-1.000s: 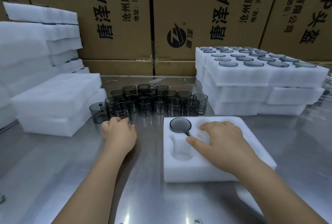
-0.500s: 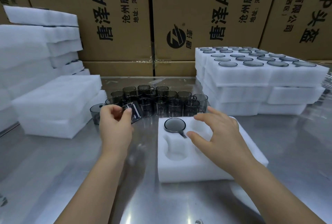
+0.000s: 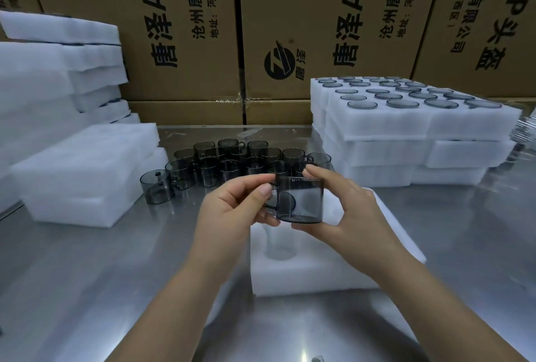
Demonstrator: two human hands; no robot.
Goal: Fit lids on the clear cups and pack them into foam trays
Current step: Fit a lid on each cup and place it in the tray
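Both hands hold 1 smoky clear cup (image 3: 300,199) above the foam tray (image 3: 313,277): left hand (image 3: 229,216) pinches its handle side, right hand (image 3: 345,211) grips top and base.

The far pockets of the foam tray (image 3: 319,274) are hidden behind the left hand (image 3: 229,216), the right hand (image 3: 348,211) and the cup (image 3: 304,187) they hold. A dark disc (image 3: 285,200) shows through it, too blurred to name. The cardboard boxes (image 3: 174,28) run off the top edge, and the foam stack (image 3: 34,86) off the left.
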